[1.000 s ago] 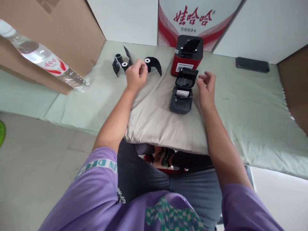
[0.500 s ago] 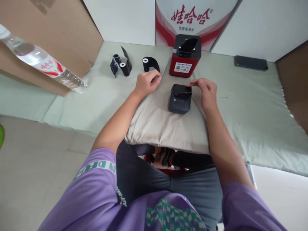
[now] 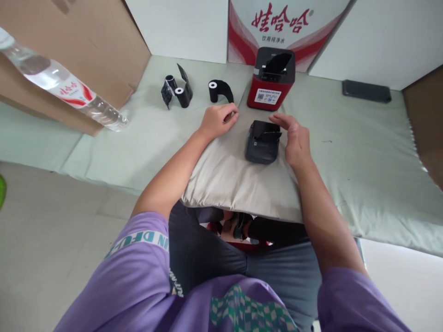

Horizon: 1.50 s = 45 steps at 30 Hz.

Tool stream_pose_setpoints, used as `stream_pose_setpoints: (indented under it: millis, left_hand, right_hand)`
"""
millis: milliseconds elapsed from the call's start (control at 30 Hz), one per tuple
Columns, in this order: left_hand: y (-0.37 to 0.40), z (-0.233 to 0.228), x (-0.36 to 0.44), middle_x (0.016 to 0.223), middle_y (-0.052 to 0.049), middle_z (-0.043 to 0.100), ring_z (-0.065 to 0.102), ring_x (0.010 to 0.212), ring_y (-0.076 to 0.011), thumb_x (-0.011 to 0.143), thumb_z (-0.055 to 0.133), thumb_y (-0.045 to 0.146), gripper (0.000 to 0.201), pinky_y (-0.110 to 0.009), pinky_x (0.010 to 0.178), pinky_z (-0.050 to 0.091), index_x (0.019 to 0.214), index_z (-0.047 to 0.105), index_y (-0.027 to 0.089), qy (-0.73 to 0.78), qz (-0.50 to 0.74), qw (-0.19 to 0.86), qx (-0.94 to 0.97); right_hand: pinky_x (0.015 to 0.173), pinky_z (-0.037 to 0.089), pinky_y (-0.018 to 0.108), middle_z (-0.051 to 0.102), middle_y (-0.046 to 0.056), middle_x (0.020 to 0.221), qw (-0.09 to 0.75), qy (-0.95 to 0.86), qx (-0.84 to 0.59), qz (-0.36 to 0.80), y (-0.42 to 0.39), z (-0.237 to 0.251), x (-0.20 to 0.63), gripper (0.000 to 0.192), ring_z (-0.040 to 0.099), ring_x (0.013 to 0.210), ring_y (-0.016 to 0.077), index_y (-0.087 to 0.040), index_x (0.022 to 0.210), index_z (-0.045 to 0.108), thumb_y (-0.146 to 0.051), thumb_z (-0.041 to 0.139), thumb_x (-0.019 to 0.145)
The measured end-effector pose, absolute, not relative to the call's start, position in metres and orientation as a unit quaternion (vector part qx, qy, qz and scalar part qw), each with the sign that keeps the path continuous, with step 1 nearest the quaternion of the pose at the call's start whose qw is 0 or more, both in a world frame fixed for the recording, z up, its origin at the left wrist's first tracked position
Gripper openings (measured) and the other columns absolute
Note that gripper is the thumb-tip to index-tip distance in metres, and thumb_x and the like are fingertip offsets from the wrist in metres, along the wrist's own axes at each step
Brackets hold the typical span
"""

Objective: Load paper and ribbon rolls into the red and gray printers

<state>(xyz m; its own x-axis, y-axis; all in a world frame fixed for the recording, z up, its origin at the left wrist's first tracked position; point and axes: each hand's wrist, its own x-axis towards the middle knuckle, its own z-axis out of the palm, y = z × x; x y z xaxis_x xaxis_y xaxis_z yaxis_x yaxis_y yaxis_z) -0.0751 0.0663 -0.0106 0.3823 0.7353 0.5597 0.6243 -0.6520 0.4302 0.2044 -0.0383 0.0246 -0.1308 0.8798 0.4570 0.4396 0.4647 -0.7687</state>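
Small dark printer (image 3: 261, 151) sits on the cloth-covered worktop (image 3: 353, 143) between the two hands, lid down, a black strip (image 3: 272, 137) sticking out on top. Hands apart from each other. Right hand (image 3: 296, 139) is just beside the printer, fingers stretched toward its far right corner; from where I stand, can't tell if they touch. Left hand (image 3: 218, 122) is a gap away on the other side, loosely curled; can't tell whether it holds anything. Red box-shaped printer (image 3: 268, 95) stands just beyond, so room is tight on the far side. Black roll (image 3: 213, 95) upright past the left hand, tail curling toward the knuckles; two more rolls (image 3: 182, 97) farther left. Near side: wrinkled cloth runs to the front edge, person's lap below. Widest room is to the right, green cloth stretching from right hand toward a phone (image 3: 367, 91).
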Motion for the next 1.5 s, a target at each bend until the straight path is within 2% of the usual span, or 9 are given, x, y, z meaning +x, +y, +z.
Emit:
stream_pose_setpoints:
  millis: [267,433,600,733,833,1000,1133,1333,1500]
  left_hand:
    - [0.068,-0.013,-0.075,0.074,-0.004,0.068,0.069,0.074,-0.0236,0.108,0.053,0.046,0.031,-0.039,0.076,0.051,0.088,0.066,0.026,0.419,0.391,0.070,0.817]
    - [0.066,-0.014,-0.075,0.071,-0.003,0.066,0.065,0.070,-0.0204,0.104,0.056,0.032,0.021,-0.036,0.071,0.043,0.087,0.065,0.024,0.425,0.392,0.050,0.814]
    - [0.064,-0.013,-0.076,0.071,-0.002,0.065,0.063,0.069,-0.0198,0.101,0.059,0.028,0.017,-0.036,0.070,0.040,0.086,0.064,0.023,0.433,0.379,0.039,0.817]
    - [0.065,-0.011,-0.078,0.070,-0.002,0.063,0.063,0.069,-0.0197,0.100,0.059,0.027,0.017,-0.035,0.070,0.041,0.085,0.066,0.023,0.440,0.386,0.043,0.810]
    - [0.068,-0.011,-0.080,0.067,-0.001,0.060,0.062,0.067,-0.0190,0.101,0.059,0.028,0.018,-0.034,0.071,0.043,0.085,0.065,0.023,0.455,0.413,0.053,0.787]
    - [0.073,-0.013,-0.083,0.065,0.000,0.056,0.058,0.063,-0.0176,0.104,0.058,0.030,0.022,-0.034,0.069,0.041,0.083,0.062,0.023,0.463,0.447,0.077,0.762]
    - [0.074,-0.013,-0.083,0.065,0.001,0.055,0.055,0.062,-0.0165,0.102,0.058,0.030,0.021,-0.033,0.069,0.040,0.082,0.061,0.023,0.463,0.452,0.085,0.758]
    - [0.074,-0.011,-0.082,0.066,0.000,0.057,0.055,0.064,-0.0172,0.098,0.058,0.030,0.019,-0.033,0.069,0.039,0.081,0.062,0.023,0.459,0.428,0.114,0.770]
    - [0.078,-0.012,-0.083,0.067,-0.002,0.060,0.054,0.064,-0.0180,0.096,0.058,0.029,0.018,-0.034,0.068,0.037,0.081,0.065,0.023,0.461,0.418,0.139,0.770]
  right_hand:
    - [0.144,0.022,0.068,0.084,0.006,0.135,0.345,-0.781,-0.483,0.194,-0.040,0.043,0.200,0.080,0.071,0.142,0.0336,-0.032,0.122,0.084,-0.083,0.024,0.108]
    - [0.139,0.028,0.075,0.082,0.013,0.134,0.274,-0.812,-0.507,0.090,-0.047,0.050,0.187,0.076,0.074,0.133,0.0407,-0.023,0.126,0.083,-0.083,0.042,0.104]
    - [0.135,0.035,0.075,0.082,0.014,0.132,0.252,-0.819,-0.511,0.062,-0.045,0.049,0.185,0.066,0.076,0.127,0.0429,-0.022,0.124,0.084,-0.077,0.053,0.102]
    - [0.134,0.037,0.074,0.078,0.015,0.144,0.262,-0.815,-0.512,0.077,-0.048,0.045,0.189,0.061,0.072,0.135,0.0425,-0.022,0.131,0.081,-0.070,0.054,0.103]
    - [0.132,0.039,0.073,0.070,0.017,0.157,0.270,-0.807,-0.517,0.089,-0.055,0.036,0.187,0.059,0.061,0.150,0.0441,-0.021,0.141,0.074,-0.062,0.055,0.104]
    - [0.134,0.036,0.073,0.051,0.024,0.171,0.304,-0.790,-0.523,0.097,-0.061,0.007,0.176,0.088,0.037,0.167,0.0483,-0.017,0.164,0.047,-0.059,0.073,0.091]
    - [0.134,0.036,0.072,0.044,0.030,0.168,0.372,-0.734,-0.561,0.088,-0.068,-0.010,0.170,0.115,0.042,0.161,0.0483,-0.012,0.170,0.029,-0.062,0.083,0.081]
    - [0.122,0.043,0.077,0.056,0.032,0.154,0.351,-0.656,-0.660,0.105,-0.076,-0.017,0.167,0.146,0.054,0.144,0.0551,-0.009,0.172,0.026,-0.074,0.094,0.061]
    - [0.123,0.042,0.072,0.053,0.030,0.160,0.360,-0.637,-0.667,0.138,-0.071,-0.023,0.169,0.144,0.051,0.147,0.0513,-0.011,0.170,0.029,-0.073,0.094,0.058]
